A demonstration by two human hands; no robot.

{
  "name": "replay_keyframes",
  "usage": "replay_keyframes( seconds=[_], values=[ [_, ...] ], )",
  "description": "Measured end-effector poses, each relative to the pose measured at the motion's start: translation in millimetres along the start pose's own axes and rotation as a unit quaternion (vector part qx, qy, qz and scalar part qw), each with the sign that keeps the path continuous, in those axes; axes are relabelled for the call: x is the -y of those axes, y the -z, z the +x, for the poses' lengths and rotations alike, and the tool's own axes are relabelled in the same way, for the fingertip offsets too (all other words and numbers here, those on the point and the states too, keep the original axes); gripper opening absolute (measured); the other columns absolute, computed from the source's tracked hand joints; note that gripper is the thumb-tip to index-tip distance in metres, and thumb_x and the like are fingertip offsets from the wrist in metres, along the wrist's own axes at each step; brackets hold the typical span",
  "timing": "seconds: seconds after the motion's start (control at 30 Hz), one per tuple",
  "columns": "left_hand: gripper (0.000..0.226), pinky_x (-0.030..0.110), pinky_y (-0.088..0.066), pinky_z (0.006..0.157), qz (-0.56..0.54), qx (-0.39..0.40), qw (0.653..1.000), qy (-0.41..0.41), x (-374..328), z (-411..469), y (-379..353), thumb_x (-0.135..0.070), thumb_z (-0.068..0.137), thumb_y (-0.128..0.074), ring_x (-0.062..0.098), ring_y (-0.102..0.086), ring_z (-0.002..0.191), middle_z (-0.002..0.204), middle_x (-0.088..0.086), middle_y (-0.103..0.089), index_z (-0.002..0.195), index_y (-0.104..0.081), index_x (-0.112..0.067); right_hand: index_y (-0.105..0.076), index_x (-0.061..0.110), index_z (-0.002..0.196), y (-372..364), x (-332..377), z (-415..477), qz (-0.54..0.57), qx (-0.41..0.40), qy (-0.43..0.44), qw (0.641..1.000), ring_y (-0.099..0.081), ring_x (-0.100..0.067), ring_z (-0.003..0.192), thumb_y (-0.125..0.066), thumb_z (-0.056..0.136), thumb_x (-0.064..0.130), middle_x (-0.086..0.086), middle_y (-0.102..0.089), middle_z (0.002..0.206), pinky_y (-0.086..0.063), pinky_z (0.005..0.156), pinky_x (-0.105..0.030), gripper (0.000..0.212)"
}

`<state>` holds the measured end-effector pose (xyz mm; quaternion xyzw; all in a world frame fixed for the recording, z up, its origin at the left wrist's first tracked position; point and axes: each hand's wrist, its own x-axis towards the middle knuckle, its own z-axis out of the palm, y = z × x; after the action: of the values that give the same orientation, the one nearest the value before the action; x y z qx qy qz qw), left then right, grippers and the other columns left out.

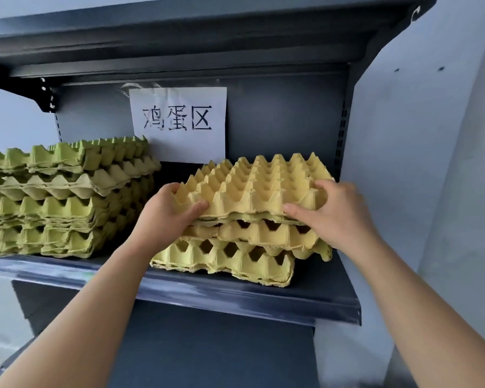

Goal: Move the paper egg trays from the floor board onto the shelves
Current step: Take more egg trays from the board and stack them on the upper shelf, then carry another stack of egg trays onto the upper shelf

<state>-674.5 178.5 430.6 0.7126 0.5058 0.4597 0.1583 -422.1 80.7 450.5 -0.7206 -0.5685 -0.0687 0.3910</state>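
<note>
Placing is in hand: the top egg tray [259, 186] is gripped between the left hand [165, 217] and right hand [333, 217], on the pile [235, 259] beneath them (on the shelf [235, 299]); release and squaring are judged next.

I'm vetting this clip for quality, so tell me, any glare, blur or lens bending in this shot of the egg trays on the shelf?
Head view: the top tray and paper sign are reasonably sharp; pale glare streaks the shelf lip at left; wide-angle bending bows the upper shelf; shadow pools beneath it.
</note>
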Motion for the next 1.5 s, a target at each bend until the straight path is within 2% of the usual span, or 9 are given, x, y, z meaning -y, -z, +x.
replay_keyframes(
  seconds=[0.07, 0.17, 0.37, 0.5, 0.7, 0.83, 1.07, 1.33, 1.5],
  values=[
    [0.085, 0.028, -0.041, 0.079, 0.009, 0.012, 1.0, -0.003, 3.4, 1.7, -1.7, -0.056, 0.078, -0.065, 0.011, -0.049, 0.096, 0.116, -0.005, -0.053, 0.144, -0.035, -0.013, -0.044, 0.023, 0.137, -0.5, 2.1, -1.2, -0.01, 0.011, -0.009, 1.0, -0.042, -0.028, 0.123, -0.061, 0.063, 0.072, -0.01, -0.043, 0.133, -0.039, 0.095, -0.037, 0.09],
    [0.086, 0.026, -0.041, 0.074, 0.011, 0.02, 1.0, -0.008, 7.4, 4.0, -2.5, -0.059, 0.078, -0.063, 0.013, -0.051, 0.096, 0.128, 0.002, -0.055, 0.144, -0.034, -0.014, -0.043, 0.024, 0.138, 0.5, 4.1, -2.8, -0.019, 0.018, -0.015, 1.0, -0.041, -0.026, 0.126, -0.061, 0.065, 0.072, -0.009, -0.043, 0.136, -0.039, 0.094, -0.037, 0.089],
    [0.079, 0.045, -0.034, 0.107, 0.108, -0.045, 0.99, -0.079, 8.6, -1.2, -2.6, -0.062, 0.083, -0.053, 0.031, -0.039, 0.131, 0.145, 0.008, -0.041, 0.141, -0.04, -0.01, -0.047, 0.023, 0.136, 6.6, 6.5, -11.3, -0.05, -0.015, 0.009, 0.999, -0.039, -0.024, 0.127, -0.061, 0.073, 0.065, -0.005, -0.04, 0.139, -0.037, 0.098, -0.036, 0.077],
    [0.062, 0.043, -0.031, 0.107, 0.128, -0.088, 0.972, -0.177, -16.1, -14.7, -7.9, -0.051, 0.088, -0.054, 0.029, -0.042, 0.128, 0.137, 0.007, -0.051, 0.134, -0.051, -0.009, -0.049, 0.02, 0.135, 19.1, 8.2, -25.5, -0.064, -0.047, 0.059, 0.995, -0.037, -0.019, 0.131, -0.061, 0.082, 0.053, -0.001, -0.04, 0.144, -0.032, 0.104, -0.032, 0.064],
    [0.051, 0.037, -0.041, 0.096, 0.084, -0.046, 0.956, -0.276, -64.7, -64.0, -46.2, -0.044, 0.09, -0.057, 0.028, -0.054, 0.114, 0.125, 0.007, -0.06, 0.127, -0.057, -0.009, -0.054, 0.015, 0.131, 48.6, -18.4, -66.9, -0.071, -0.046, 0.064, 0.994, -0.049, -0.017, 0.121, -0.062, 0.087, 0.043, 0.002, -0.051, 0.138, -0.037, 0.097, -0.027, 0.053],
    [0.05, 0.031, -0.043, 0.085, 0.033, 0.0, 0.942, -0.335, -92.4, -105.7, -89.4, -0.043, 0.088, -0.051, 0.026, -0.058, 0.101, 0.116, 0.006, -0.064, 0.122, -0.061, -0.008, -0.056, 0.012, 0.13, 68.0, -68.8, -102.1, -0.094, -0.053, 0.025, 0.994, -0.055, -0.021, 0.118, -0.064, 0.085, 0.039, -0.002, -0.054, 0.136, -0.035, 0.101, -0.026, 0.053],
    [0.051, 0.039, -0.051, 0.085, -0.005, 0.113, 0.923, -0.369, -135.5, -191.6, -205.6, -0.044, 0.086, -0.049, 0.029, -0.061, 0.099, 0.113, 0.007, -0.065, 0.118, -0.062, -0.006, -0.058, 0.012, 0.127, 97.7, -195.1, -172.1, -0.128, 0.004, -0.071, 0.989, -0.051, -0.018, 0.122, -0.065, 0.086, 0.037, -0.002, -0.058, 0.131, -0.035, 0.098, -0.024, 0.049],
    [0.053, 0.038, -0.05, 0.083, 0.034, 0.242, 0.92, -0.307, -144.8, -279.7, -354.8, -0.047, 0.085, -0.044, 0.029, -0.063, 0.097, 0.11, 0.006, -0.068, 0.117, -0.064, -0.009, -0.055, 0.012, 0.132, 108.6, -352.2, -228.6, -0.153, 0.104, -0.146, 0.972, -0.053, -0.018, 0.12, -0.059, 0.09, 0.036, -0.002, -0.055, 0.135, -0.036, 0.101, -0.025, 0.048],
    [0.047, 0.042, -0.051, 0.084, 0.075, 0.313, 0.912, -0.256, -115.3, -320.1, -436.3, -0.041, 0.082, -0.056, 0.031, -0.063, 0.097, 0.11, 0.006, -0.068, 0.116, -0.065, -0.009, -0.052, 0.013, 0.134, 81.5, -432.8, -255.2, -0.148, 0.151, -0.178, 0.961, -0.049, -0.016, 0.125, -0.058, 0.091, 0.033, -0.002, -0.054, 0.137, -0.035, 0.101, -0.022, 0.048]
  ],
)
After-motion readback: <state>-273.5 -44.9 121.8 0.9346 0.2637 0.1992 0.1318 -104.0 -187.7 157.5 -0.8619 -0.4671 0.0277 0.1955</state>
